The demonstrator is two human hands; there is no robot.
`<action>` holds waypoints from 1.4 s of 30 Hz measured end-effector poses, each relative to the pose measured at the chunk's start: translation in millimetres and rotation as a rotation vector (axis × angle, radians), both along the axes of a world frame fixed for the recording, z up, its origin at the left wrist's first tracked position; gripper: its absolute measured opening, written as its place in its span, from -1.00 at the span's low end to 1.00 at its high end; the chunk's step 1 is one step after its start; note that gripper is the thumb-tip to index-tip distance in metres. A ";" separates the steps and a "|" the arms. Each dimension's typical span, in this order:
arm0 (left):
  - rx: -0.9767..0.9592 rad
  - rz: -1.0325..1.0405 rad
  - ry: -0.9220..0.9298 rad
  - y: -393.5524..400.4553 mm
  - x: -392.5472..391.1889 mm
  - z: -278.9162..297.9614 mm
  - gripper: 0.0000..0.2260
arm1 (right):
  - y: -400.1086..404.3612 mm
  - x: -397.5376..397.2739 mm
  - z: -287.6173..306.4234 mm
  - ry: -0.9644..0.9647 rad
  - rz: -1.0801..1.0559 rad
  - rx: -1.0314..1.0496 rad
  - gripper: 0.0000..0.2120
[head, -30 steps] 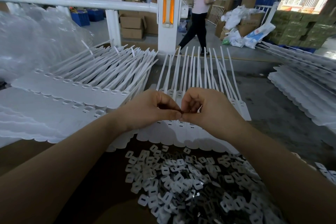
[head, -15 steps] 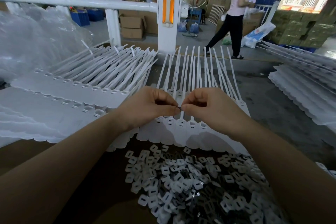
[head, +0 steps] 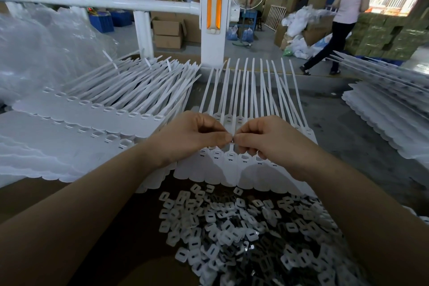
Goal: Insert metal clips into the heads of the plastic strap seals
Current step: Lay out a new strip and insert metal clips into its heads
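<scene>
Both hands meet at the centre of the frame, fingertip to fingertip. The left hand [head: 189, 138] and the right hand [head: 264, 140] each curl their fingers and pinch a single small metal clip [head: 232, 139] between them (only a dark sliver of it shows). The clip is held just above the row of white plastic strap seals [head: 229, 158] lying on the counter [head: 352, 137], their slotted heads toward the lower frame and their straps fanning toward the upper centre. A loose heap of metal clips [head: 243, 234] fills the lower centre. A second batch of strap seals [head: 97, 109] lies at the left, a third stack [head: 385, 111] at the right edge. A white post [head: 214, 14] stands in the upper centre.
</scene>
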State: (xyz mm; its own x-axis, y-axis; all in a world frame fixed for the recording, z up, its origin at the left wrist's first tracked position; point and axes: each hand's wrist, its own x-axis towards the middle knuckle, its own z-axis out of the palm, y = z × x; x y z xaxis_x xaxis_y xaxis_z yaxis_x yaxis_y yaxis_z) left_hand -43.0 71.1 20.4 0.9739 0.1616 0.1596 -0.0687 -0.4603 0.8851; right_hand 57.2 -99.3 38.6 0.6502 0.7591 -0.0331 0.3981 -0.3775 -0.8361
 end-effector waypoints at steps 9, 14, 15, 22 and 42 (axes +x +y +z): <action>0.351 0.039 0.001 -4.1 3.9 -8.3 -0.93 | -1.0 6.8 -4.8 -0.177 -0.095 -0.128 -0.90; 0.594 0.023 0.053 -5.5 5.6 -13.1 -0.82 | -2.6 12.9 -11.0 -0.215 -0.125 -0.287 -0.88; 0.591 0.021 0.053 -5.7 5.4 -12.8 -0.82 | -2.3 12.5 -12.0 -0.223 -0.121 -0.305 -0.89; 0.597 0.018 0.067 -5.7 5.2 -12.3 -0.81 | -0.9 11.7 -15.3 -0.238 -0.109 -0.308 -0.89; 0.543 -0.020 0.025 -10.4 6.9 -7.8 -0.85 | -4.2 12.3 -8.0 -0.214 -0.066 -0.312 -0.79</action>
